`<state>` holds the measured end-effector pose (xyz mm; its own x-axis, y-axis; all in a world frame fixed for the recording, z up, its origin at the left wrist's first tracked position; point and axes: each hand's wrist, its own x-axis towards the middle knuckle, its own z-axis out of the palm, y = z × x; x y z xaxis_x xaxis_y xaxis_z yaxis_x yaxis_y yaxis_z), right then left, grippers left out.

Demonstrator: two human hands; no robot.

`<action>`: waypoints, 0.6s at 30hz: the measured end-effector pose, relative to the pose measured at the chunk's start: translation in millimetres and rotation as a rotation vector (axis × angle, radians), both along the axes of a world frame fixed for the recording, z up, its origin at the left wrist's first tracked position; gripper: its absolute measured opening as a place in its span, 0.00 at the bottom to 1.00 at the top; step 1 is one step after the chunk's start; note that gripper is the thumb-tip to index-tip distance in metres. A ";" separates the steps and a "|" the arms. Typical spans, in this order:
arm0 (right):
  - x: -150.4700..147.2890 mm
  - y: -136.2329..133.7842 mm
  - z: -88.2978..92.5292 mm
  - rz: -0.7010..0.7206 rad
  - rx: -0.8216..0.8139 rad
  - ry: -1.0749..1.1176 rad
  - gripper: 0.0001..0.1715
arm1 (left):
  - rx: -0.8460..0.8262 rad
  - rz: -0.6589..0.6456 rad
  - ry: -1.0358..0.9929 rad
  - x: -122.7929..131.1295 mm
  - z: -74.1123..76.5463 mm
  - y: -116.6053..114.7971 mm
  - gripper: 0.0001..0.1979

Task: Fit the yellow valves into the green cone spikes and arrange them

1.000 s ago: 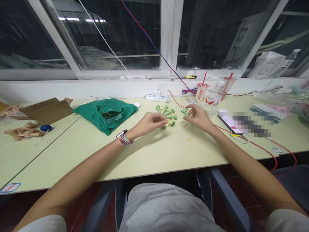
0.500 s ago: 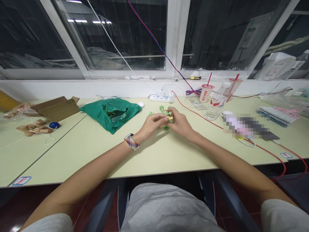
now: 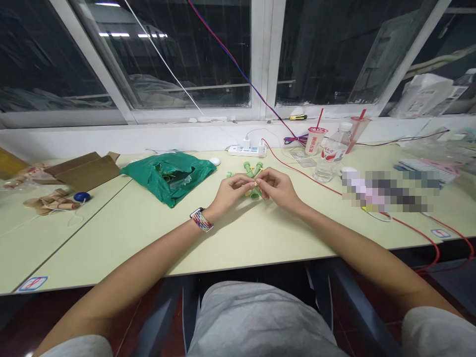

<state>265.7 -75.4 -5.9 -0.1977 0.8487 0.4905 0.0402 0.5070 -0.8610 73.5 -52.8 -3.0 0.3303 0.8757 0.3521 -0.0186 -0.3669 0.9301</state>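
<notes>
Several light green plastic pieces with flared round ends (image 3: 255,196) lie together on the table, partly behind my fingers. My left hand (image 3: 231,193), a watch on its wrist, is closed in a pinch between thumb and forefinger. Against it, my right hand (image 3: 278,189) is closed too, its fingertips meeting the left ones just over the green pieces. A small yellow piece (image 3: 256,184) shows between the fingertips; its exact shape is too small to make out. Another green piece (image 3: 229,174) peeks out behind the left hand.
Left of the hands lies a torn green plastic bag (image 3: 171,176), with a cardboard box (image 3: 84,171) and wooden toys (image 3: 55,201) beyond. A power strip (image 3: 247,150) stands behind. To the right are a water bottle (image 3: 330,153), a cup (image 3: 316,141) and a red cable (image 3: 297,171).
Both hands stay over the green pieces. The right fingers have shifted slightly and now pinch at the left fingertips, uncovering more of the green pieces. The view has tilted a little.
</notes>
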 end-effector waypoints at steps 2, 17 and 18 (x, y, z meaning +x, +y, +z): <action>-0.2 1.1 0.8 0.020 -0.041 0.062 0.17 | -0.022 -0.021 -0.050 -0.7 -2.0 1.8 0.15; 4.3 2.7 -7.7 -0.167 0.142 -0.083 0.14 | -0.213 -0.207 -0.223 -4.2 -7.7 8.2 0.21; 4.6 2.2 -7.6 -0.192 0.186 -0.118 0.13 | -0.213 -0.213 -0.216 -4.0 -8.8 8.4 0.21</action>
<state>270.4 -73.2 -13.6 -0.1068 0.7739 0.6242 0.2448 0.6289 -0.7379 69.4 -44.4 -11.8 0.4513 0.8564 0.2507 -0.2779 -0.1321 0.9515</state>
